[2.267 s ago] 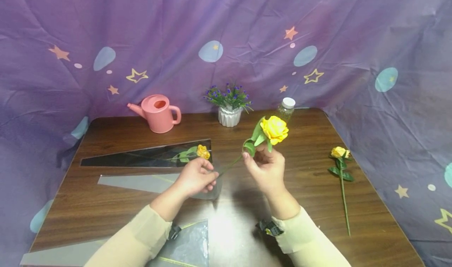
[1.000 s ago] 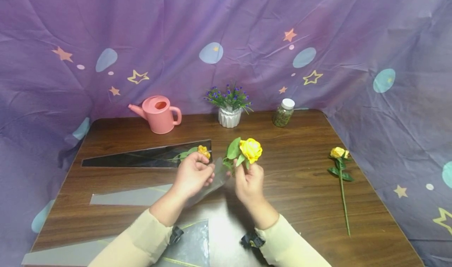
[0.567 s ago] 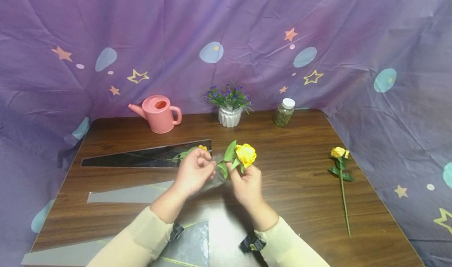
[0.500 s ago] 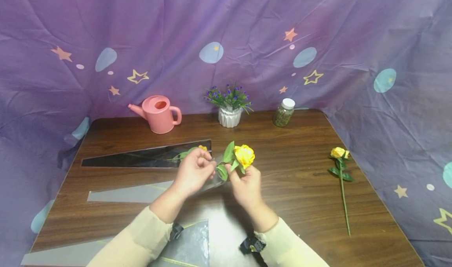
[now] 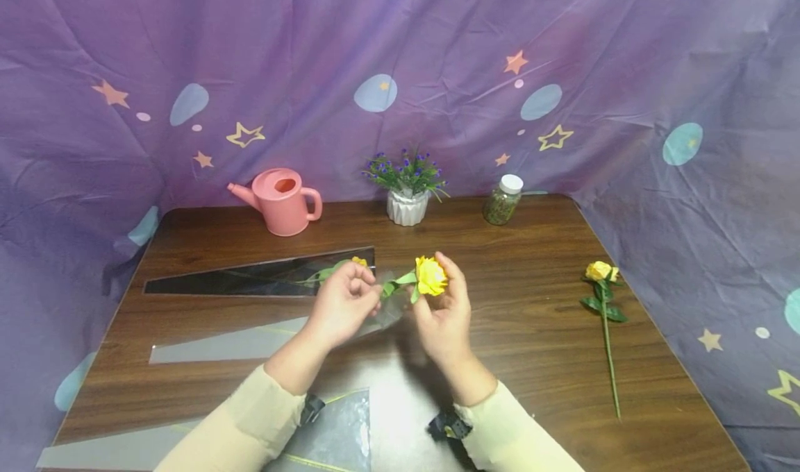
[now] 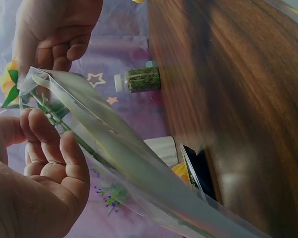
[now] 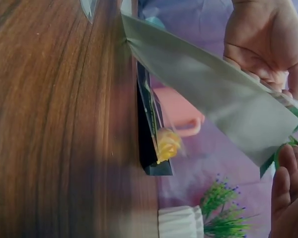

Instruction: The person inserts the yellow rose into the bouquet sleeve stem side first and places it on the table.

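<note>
My left hand (image 5: 342,305) pinches the open mouth of a tapered wrapping sleeve, part clear film and part frosted grey (image 6: 124,134). The sleeve slants down to the left, off the table at its mouth. A yellow artificial rose (image 5: 431,276) has its green stem inside the sleeve, seen through the film in the left wrist view. Its bloom and upper leaves stick out past the mouth. My right hand (image 5: 445,312) holds the rose at the bloom, thumb below and index finger on the far side. In the right wrist view the sleeve's frosted back (image 7: 213,99) hides most of the stem.
A black sleeve (image 5: 250,276) with another yellow rose lies behind my left hand. Another grey sleeve (image 5: 337,423) lies in front, and a loose rose (image 5: 605,319) at the right. A pink watering can (image 5: 284,205), potted flowers (image 5: 407,207) and a jar (image 5: 502,201) stand along the back.
My right hand has brought the rose left and down, and its stem has gone into the sleeve. The right fingers have shifted up around the bloom. The left hand has lifted the sleeve's mouth.
</note>
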Motion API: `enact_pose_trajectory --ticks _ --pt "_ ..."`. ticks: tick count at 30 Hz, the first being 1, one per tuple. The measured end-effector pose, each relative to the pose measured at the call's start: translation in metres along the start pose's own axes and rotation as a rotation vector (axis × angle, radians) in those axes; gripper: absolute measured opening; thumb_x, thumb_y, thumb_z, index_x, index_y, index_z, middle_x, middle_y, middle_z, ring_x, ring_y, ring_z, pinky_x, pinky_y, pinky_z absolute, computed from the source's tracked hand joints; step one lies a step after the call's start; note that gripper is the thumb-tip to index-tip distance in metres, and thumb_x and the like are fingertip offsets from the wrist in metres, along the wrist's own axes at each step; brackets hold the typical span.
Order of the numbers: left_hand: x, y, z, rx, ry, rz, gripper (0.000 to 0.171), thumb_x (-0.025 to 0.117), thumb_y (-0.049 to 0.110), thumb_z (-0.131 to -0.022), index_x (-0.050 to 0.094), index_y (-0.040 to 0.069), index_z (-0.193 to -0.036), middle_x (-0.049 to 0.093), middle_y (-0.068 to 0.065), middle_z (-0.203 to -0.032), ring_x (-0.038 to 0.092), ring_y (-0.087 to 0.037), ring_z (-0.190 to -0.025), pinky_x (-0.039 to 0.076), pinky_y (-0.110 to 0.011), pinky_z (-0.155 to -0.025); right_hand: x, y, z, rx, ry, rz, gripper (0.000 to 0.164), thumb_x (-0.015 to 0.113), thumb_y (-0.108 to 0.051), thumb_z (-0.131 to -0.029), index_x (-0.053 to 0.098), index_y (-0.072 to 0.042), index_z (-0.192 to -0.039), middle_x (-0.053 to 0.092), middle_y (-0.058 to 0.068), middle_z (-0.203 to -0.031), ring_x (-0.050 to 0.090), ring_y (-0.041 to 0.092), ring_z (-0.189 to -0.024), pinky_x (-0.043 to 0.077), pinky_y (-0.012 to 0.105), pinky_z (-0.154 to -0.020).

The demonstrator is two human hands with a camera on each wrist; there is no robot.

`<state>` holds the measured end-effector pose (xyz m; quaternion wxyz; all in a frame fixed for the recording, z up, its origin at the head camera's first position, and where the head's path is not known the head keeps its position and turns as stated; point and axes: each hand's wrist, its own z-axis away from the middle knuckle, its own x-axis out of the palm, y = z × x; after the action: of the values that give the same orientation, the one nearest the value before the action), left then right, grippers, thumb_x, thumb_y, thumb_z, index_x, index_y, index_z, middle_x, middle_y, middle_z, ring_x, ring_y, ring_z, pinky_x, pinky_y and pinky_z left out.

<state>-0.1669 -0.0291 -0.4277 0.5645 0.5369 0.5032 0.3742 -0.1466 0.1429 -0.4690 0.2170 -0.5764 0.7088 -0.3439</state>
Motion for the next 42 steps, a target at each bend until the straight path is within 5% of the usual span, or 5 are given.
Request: enact_pose_trajectory --ticks 9,14,22,33,42 --pt "-0.003 -0.002 -0.002 0.001 -0.014 0.016 0.013 0.066 -0.004 -0.094 0.057 -0.004 -0.104 0.065 -0.005 -0.070 0.063 -0.014 -0.063 0.054 -0.026 -0.062 -0.013 0.002 -0.004 -0.010 -0.083 -0.163 0.054 0.057 0.024 -0.080 0.049 0.020 -0.133 0.066 -0.003 -0.130 0.064 0.012 -0.113 0.056 0.025 -0.096" --pt "-0.003 -0.001 -0.002 -0.011 -0.031 0.020 0.013 0.066 -0.005 -0.094 0.056 -0.002 -0.103 0.064 -0.004 -0.069 0.062 -0.015 -0.063 0.053 -0.025 -0.061 -0.016 0.000 -0.008 0.019 -0.091 -0.151 0.049 0.055 0.024 -0.079 0.054 0.020 -0.128 0.067 -0.003 -0.128 0.064 0.012 -0.114 0.055 0.024 -0.095" --pt "-0.004 0.001 -0.002 -0.005 -0.032 0.006 0.014 0.066 -0.004 -0.094 0.057 -0.001 -0.103 0.065 -0.003 -0.069 0.063 -0.016 -0.062 0.053 -0.026 -0.061 -0.016 0.002 -0.008 0.058 -0.106 -0.052 0.045 0.056 0.027 -0.079 0.065 0.016 -0.121 0.055 0.020 -0.124 0.059 0.018 -0.112 0.059 0.023 -0.081" --pt "-0.001 0.001 -0.001 0.012 0.040 0.016 0.013 0.067 -0.005 -0.094 0.057 0.000 -0.101 0.067 -0.007 -0.071 0.064 -0.015 -0.063 0.054 -0.025 -0.060 -0.012 -0.002 0.000 0.100 -0.043 0.051 0.040 0.069 0.021 -0.079 0.062 0.017 -0.119 0.062 0.017 -0.112 0.064 0.011 -0.096 0.056 0.019 -0.072" --pt "0.000 0.005 0.002 0.030 0.034 -0.011 0.014 0.068 -0.003 -0.095 0.057 -0.001 -0.102 0.066 -0.004 -0.070 0.062 -0.015 -0.060 0.053 -0.025 -0.056 -0.009 0.000 0.008 0.097 -0.081 0.089 0.038 0.079 0.016 -0.080 0.069 0.012 -0.117 0.062 0.026 -0.106 0.064 0.012 -0.086 0.055 0.018 -0.070"
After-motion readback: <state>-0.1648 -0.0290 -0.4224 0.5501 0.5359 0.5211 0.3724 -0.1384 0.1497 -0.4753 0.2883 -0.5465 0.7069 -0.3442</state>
